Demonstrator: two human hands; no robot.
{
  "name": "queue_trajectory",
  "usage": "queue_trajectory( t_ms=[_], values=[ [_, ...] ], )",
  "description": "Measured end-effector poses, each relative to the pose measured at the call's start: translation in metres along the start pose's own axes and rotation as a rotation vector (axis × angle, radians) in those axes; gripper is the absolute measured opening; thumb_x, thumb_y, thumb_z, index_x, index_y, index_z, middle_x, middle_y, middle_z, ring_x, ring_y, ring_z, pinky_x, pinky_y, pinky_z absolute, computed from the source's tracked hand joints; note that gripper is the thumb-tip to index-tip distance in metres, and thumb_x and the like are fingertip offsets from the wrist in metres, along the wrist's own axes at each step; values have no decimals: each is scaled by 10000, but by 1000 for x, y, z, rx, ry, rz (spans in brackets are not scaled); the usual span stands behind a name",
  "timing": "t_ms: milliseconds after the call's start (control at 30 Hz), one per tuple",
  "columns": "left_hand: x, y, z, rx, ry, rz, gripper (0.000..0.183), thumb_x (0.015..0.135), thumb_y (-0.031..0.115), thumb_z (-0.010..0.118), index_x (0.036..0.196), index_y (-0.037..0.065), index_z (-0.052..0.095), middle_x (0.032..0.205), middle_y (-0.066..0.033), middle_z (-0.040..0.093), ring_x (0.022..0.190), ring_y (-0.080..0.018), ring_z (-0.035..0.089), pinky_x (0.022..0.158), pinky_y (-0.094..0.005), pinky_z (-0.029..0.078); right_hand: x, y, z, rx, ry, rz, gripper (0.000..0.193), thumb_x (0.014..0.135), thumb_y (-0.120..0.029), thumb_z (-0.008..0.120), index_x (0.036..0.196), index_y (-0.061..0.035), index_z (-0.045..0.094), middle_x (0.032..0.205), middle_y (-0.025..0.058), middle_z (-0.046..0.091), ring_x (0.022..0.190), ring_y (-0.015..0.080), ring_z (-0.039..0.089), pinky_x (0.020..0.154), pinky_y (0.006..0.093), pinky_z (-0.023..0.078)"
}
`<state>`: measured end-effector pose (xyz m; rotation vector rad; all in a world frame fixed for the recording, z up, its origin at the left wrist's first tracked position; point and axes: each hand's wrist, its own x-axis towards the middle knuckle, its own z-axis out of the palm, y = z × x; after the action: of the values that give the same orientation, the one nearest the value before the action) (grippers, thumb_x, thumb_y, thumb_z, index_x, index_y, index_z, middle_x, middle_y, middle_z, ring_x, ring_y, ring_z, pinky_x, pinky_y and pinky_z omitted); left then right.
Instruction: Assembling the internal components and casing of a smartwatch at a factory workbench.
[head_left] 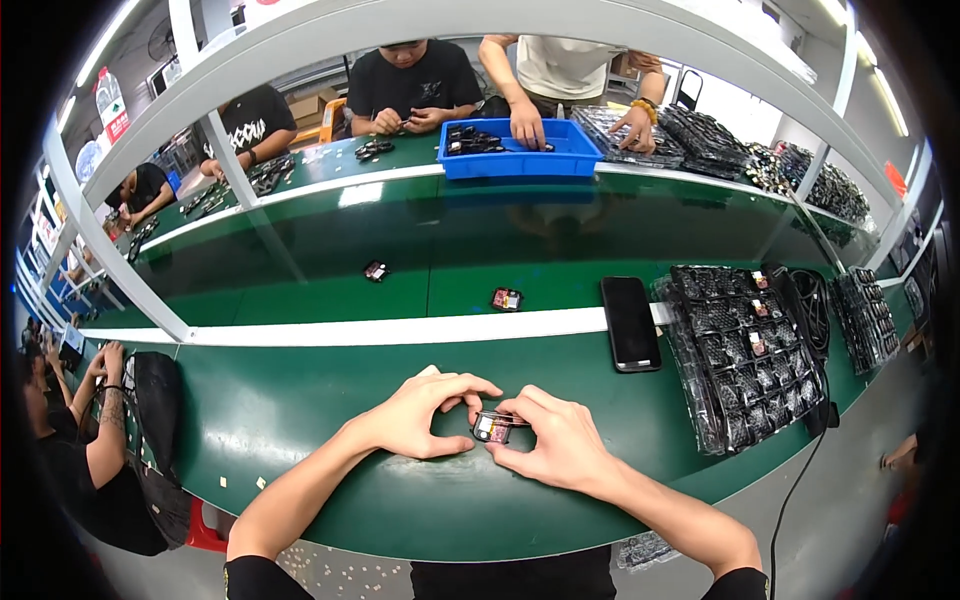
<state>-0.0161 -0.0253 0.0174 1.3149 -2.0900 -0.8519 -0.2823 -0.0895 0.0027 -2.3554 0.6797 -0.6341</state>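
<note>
In front of me, just above the green bench, is a small black electronic casing (491, 428) with a pale and reddish inside. My right hand (557, 437) grips it at its right side between thumb and fingers. On its other side my left hand (425, 408) curves with thumb and index finger spread apart; a fingertip is close to the casing's upper left edge, and whether it touches I cannot tell. Two similar casings, one (507, 299) straight ahead and one (376, 271) farther left, lie on the green surface beyond the white rail.
A black phone (631, 325) lies across the rail, right of my hands. Stacked black compartment trays (745, 375) and a black cable (815, 310) are farther right. Across the bench, people work beside a blue bin (520, 168). A white frame (230, 165) arches overhead. Another person's arm (108, 430) is at left.
</note>
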Motion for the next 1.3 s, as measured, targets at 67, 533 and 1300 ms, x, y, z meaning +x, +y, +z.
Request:
queue_trajectory(
  t_ms=[67,533,1300],
  values=[
    [5,-2,-6,-29,-27,11,668,812,175,918,1451,156,724,1062,34,745,833,-141,534,914,-339,443,-2,-1,-10,9,31,7,453,850,-328,894,1169,-41,750,1069,76,709,821,318,772,694,452,603],
    [135,-44,-6,436,315,-29,502,1025,266,785,1464,52,669,1359,-146,696,1269,-349,651,1123,-485,515,-45,-8,-187,-256,543,15,422,759,-262,956,1050,-25,763,914,86,732,817,233,767,748,373,613],
    [-5,31,33,227,187,143,717,815,175,944,1466,30,681,1352,-185,708,1244,-371,686,1037,-465,578,-79,145,-308,-256,642,439,371,1018,-241,856,1196,81,805,969,108,844,884,130,773,825,295,587]
  ],
)
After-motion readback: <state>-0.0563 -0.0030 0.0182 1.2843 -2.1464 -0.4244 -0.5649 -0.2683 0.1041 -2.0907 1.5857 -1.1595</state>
